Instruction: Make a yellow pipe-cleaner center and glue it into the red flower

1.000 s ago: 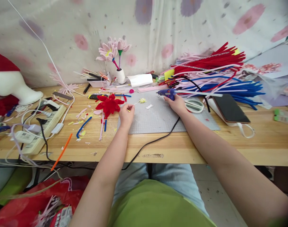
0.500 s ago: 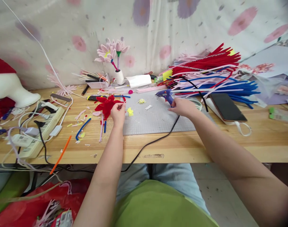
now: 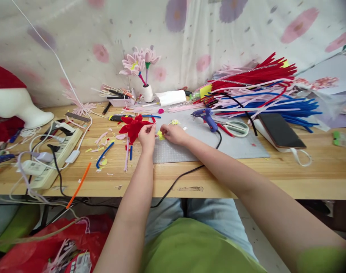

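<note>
Your left hand (image 3: 146,137) pinches a thin white strand (image 3: 155,123) between its fingertips, near the left edge of the gray cutting mat (image 3: 187,149). Just beside it, the red fuzzy flower (image 3: 133,127) lies on the wooden table (image 3: 246,180). Your right hand (image 3: 174,134) curls over the mat, fingertips at a small yellow piece (image 3: 160,135); whether they grip it, I cannot tell. Just behind that hand lies a pale yellow stamen bunch (image 3: 175,122). Farther right, your blue glue gun (image 3: 206,117) sits on the mat, nozzle pointing left, near the pale-handled scissors (image 3: 247,129). Its black cord (image 3: 180,177) crosses the table's front edge.
</note>
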`<state>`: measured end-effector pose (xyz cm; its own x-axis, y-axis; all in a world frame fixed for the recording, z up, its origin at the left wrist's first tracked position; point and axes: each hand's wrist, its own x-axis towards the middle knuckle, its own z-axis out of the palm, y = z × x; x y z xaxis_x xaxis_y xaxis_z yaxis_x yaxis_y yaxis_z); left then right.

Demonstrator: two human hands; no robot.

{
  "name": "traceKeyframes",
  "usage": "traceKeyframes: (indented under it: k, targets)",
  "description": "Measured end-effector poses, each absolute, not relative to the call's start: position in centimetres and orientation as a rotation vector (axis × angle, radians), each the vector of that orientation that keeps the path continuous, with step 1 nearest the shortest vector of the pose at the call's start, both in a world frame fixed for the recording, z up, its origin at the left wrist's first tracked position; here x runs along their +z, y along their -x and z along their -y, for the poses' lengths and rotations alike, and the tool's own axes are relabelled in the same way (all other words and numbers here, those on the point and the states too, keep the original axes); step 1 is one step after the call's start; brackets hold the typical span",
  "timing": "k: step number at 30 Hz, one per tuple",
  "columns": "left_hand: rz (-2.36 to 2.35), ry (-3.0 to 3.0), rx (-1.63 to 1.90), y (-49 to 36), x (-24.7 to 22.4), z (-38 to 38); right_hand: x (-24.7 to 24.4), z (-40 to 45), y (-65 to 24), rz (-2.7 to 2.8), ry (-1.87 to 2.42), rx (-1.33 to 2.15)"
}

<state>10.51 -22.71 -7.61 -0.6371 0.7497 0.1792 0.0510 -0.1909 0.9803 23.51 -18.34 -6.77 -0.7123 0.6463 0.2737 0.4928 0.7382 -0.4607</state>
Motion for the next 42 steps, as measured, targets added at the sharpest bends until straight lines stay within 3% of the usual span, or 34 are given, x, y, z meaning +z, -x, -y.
traceKeyframes:
  k: [5, 12, 19, 27, 36, 42]
  targets:
    - [-1.566, -0.934, 1.906, -10.6, -7.5, 22.7, -7.4, 18.4, -23.2, 2.542, 0.889, 0.378]
    - [-1.545, -0.889, 1.937, -10.6, -7.3, 22.8, -7.6, 18.0, -23.7, 2.358, 0.957, 0.601]
    - [-1.557, -0.879, 1.925, -10.6, -7.4, 22.8, -7.3, 18.3, -23.5, 2.504, 0.950, 0.362]
    - [-1.574, -0.884, 1.918, -10.8, -7.5, 22.7, -7.3, 17.7, -24.5, 2.296, 1.063, 0.589]
    - [-1.582, -0.854, 1.927, -10.7, -7.6, 22.7, -6.9, 18.7, -23.0, 2.509, 1.000, 0.352]
    - [-1.560, -0.865, 1.931, -10.8, -7.5, 22.7, -7.5, 17.8, -23.2, 2.215, 1.050, 0.731]
